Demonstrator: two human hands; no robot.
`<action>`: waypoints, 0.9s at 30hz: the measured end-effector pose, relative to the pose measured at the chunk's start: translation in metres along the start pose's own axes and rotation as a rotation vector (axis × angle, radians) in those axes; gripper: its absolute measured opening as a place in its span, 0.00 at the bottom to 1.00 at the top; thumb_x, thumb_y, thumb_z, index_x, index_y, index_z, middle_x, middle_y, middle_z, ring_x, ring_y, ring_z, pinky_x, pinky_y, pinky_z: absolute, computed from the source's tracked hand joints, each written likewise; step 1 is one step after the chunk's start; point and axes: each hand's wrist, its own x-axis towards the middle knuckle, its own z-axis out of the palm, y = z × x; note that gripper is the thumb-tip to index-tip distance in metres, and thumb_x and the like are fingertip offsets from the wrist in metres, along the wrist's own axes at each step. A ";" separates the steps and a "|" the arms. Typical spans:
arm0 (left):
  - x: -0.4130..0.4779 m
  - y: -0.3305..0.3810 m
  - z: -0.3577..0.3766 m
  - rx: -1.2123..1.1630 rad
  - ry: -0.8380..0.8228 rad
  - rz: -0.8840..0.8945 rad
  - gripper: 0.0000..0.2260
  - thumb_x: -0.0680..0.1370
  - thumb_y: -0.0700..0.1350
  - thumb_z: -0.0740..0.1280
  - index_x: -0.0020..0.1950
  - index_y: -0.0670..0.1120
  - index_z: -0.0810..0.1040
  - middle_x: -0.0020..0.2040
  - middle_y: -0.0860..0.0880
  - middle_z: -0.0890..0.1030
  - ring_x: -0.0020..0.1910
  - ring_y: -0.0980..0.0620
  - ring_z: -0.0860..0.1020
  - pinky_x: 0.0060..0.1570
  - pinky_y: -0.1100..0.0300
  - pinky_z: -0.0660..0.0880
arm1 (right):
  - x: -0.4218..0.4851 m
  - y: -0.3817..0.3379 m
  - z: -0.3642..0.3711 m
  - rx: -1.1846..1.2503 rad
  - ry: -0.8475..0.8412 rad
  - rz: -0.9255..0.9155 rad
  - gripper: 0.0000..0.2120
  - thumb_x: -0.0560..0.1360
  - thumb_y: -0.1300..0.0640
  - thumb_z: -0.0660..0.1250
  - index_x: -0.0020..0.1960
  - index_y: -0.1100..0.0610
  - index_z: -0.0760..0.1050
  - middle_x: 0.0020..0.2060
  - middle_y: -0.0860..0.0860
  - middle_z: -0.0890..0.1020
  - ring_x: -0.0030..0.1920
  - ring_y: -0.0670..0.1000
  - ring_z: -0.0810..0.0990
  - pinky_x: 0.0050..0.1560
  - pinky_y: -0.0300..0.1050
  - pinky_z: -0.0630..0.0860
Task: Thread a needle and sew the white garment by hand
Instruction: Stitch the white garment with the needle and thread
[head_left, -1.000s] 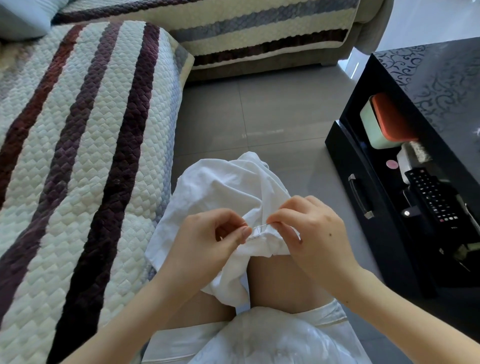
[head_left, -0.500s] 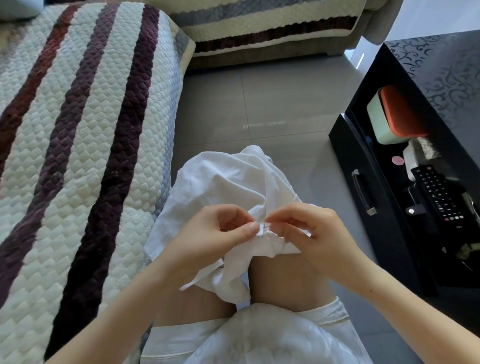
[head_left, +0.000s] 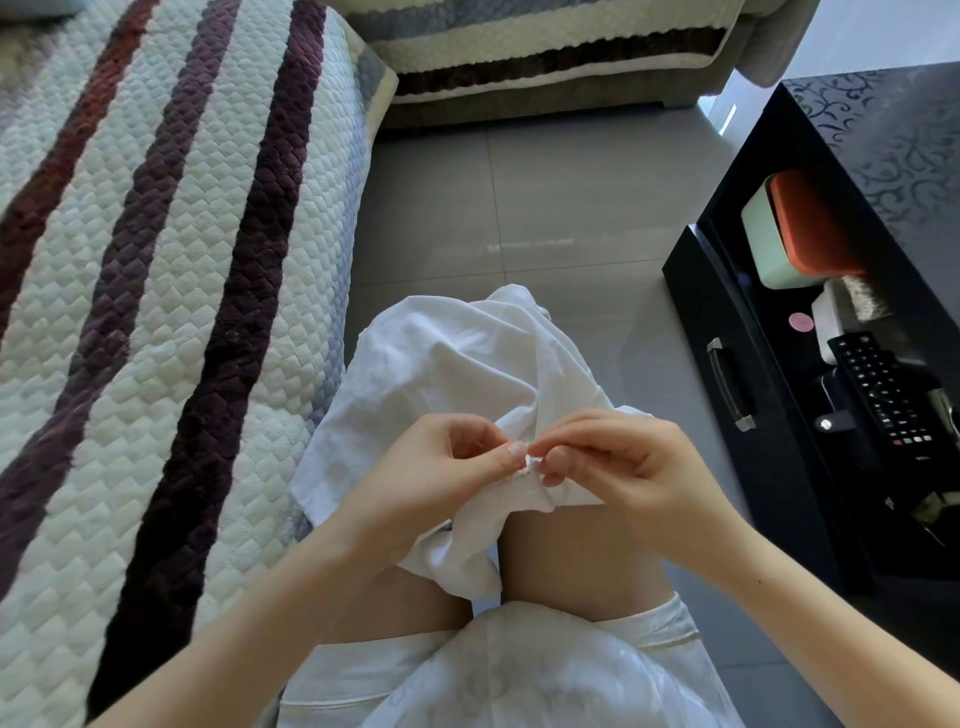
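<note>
White garment (head_left: 447, 374) drapes over our knees (head_left: 576, 561) at lower centre, our left hand (head_left: 436, 480) pinching its edge to steady the seam while the grip of our right hand (head_left: 626, 467) pinches the same spot, the needle too small to see.

Bright, soft daylight enters from the upper right, leaving pale glare on the floor (head_left: 530, 244). Wide-angle bending curves the edges; corners look soft.

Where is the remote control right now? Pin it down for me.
In the head view, the remote control lies at the far right, inside the open black drawer, nearer the person than the green-and-orange box.
</note>
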 end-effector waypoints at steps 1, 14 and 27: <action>0.000 0.000 0.000 -0.001 0.012 -0.005 0.12 0.73 0.52 0.70 0.40 0.44 0.83 0.35 0.46 0.79 0.36 0.56 0.75 0.39 0.62 0.69 | -0.001 0.000 0.001 0.006 0.028 0.013 0.06 0.75 0.60 0.67 0.48 0.55 0.83 0.42 0.46 0.84 0.41 0.49 0.83 0.44 0.39 0.78; 0.000 0.005 0.002 -0.011 -0.004 -0.094 0.17 0.71 0.55 0.72 0.36 0.40 0.82 0.33 0.46 0.79 0.33 0.54 0.75 0.37 0.61 0.69 | -0.024 -0.014 0.005 0.510 0.264 0.431 0.11 0.70 0.56 0.64 0.42 0.60 0.84 0.35 0.57 0.81 0.33 0.50 0.74 0.33 0.37 0.73; 0.004 0.014 -0.001 -0.073 -0.144 -0.196 0.04 0.63 0.47 0.73 0.30 0.48 0.83 0.29 0.49 0.78 0.30 0.57 0.75 0.33 0.66 0.70 | -0.020 -0.011 -0.003 0.750 0.145 0.628 0.07 0.71 0.59 0.60 0.38 0.63 0.71 0.30 0.59 0.77 0.27 0.51 0.74 0.24 0.39 0.71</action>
